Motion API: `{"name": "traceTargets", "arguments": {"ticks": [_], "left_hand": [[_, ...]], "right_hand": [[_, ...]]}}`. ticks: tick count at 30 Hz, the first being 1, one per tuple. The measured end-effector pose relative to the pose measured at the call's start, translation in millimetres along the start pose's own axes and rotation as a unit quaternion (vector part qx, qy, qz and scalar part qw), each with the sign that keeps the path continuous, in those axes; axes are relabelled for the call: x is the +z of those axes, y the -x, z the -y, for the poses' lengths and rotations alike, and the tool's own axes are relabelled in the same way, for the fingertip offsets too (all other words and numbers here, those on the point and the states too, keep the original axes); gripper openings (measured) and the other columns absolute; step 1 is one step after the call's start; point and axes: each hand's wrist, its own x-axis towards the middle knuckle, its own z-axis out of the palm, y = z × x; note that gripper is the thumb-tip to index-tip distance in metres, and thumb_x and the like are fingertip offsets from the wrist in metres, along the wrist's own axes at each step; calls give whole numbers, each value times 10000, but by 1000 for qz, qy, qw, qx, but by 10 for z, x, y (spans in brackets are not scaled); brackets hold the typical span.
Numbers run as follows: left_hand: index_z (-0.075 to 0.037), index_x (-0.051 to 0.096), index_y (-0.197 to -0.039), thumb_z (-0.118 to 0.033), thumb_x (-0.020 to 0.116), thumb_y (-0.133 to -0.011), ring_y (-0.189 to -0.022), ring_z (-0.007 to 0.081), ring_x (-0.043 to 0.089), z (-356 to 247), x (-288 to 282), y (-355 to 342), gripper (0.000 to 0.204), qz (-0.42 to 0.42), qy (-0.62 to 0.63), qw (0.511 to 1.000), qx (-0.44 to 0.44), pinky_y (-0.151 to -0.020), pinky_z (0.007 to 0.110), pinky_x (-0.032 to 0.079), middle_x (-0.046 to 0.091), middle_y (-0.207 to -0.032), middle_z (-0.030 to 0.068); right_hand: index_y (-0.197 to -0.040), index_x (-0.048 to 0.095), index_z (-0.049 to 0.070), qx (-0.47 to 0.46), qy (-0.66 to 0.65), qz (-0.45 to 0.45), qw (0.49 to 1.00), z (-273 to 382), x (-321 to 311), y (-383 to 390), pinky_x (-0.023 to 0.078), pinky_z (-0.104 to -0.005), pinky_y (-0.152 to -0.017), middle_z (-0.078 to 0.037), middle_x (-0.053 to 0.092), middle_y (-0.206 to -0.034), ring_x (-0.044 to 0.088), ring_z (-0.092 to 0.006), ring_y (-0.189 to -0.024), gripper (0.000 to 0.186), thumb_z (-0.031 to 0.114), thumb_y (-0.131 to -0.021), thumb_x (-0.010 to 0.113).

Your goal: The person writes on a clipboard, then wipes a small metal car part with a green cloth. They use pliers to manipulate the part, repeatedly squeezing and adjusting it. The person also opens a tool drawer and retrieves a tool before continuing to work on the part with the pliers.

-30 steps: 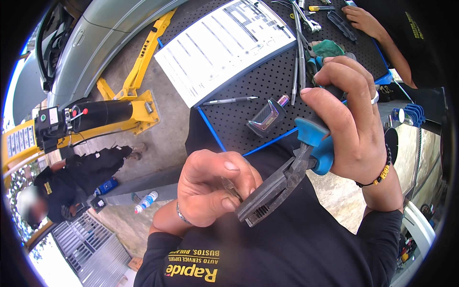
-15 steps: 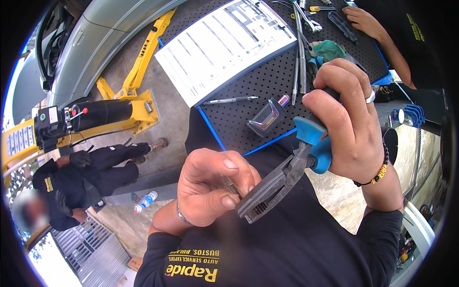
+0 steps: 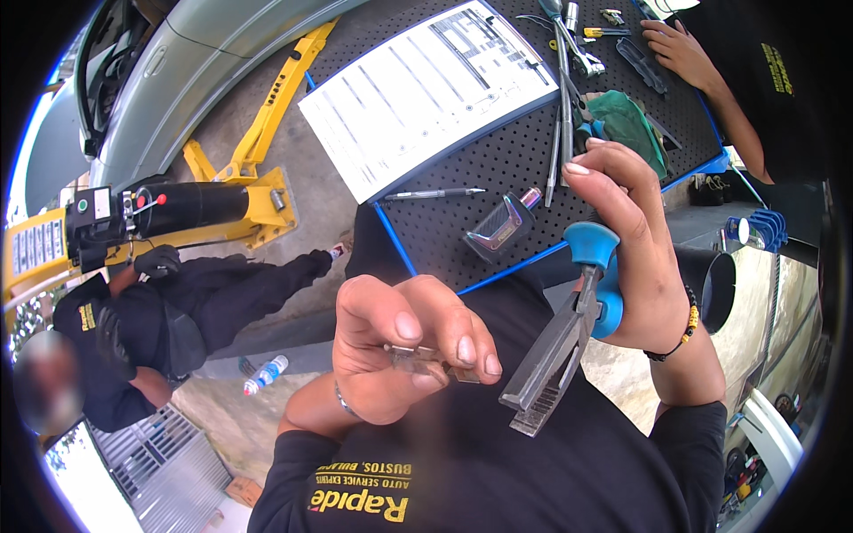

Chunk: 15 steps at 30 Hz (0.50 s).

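My left hand [image 3: 378,351] pinches a small, thin bent metal clip [image 3: 410,357] between thumb and fingers, in front of my chest; the fingers cover part of it. In my right hand [image 3: 641,253] is a pair of pliers [image 3: 569,324] with blue grips and dark grey jaws. The handles rest in the palm while the index and middle fingers are lifted off them. The jaws point down and left, parted slightly with nothing between them. A short gap separates their tips from my left fingertips.
Beyond my hands, a black perforated table [image 3: 346,80] with blue edges carries a paper form [image 3: 426,98], a pen [image 3: 435,193], a dark, shiny device [image 3: 502,226], tools and a green cloth [image 3: 626,124]. A co-worker's hand [image 3: 680,51] rests at its far right. Another person [image 3: 169,329] stands left, near a yellow lift [image 3: 258,133].
The plier jaws have moved right and down, away from the left fingertips. My right index and middle fingers have straightened off the handles. The left hand has turned, showing more of the clip.
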Motion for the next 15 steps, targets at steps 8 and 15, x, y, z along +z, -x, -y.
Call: {"name": "traceTargets", "arguments": {"ticks": [8, 15], "left_hand": [[-116, 428, -1041, 92, 591, -843, -972, 269, 609, -1, -14, -56, 331, -9, -96, 995, 5, -918, 450, 490, 559, -1024, 169], [-86, 446, -1033, 106, 629, -812, -935, 238, 603, 63, 42, -64, 345, -32, -121, 992, 1, -910, 425, 483, 578, -1008, 169]], "right_hand": [[-1054, 583, 53, 40, 95, -28, 994, -17, 39, 128, 436, -449, -831, -154, 499, -1018, 519, -362, -973, 285, 192, -811, 634], [-1018, 570, 51, 36, 110, -25, 993, -28, -35, 116, 449, -430, -786, -144, 501, -1004, 524, -353, -941, 365, 90, -669, 667]]}}
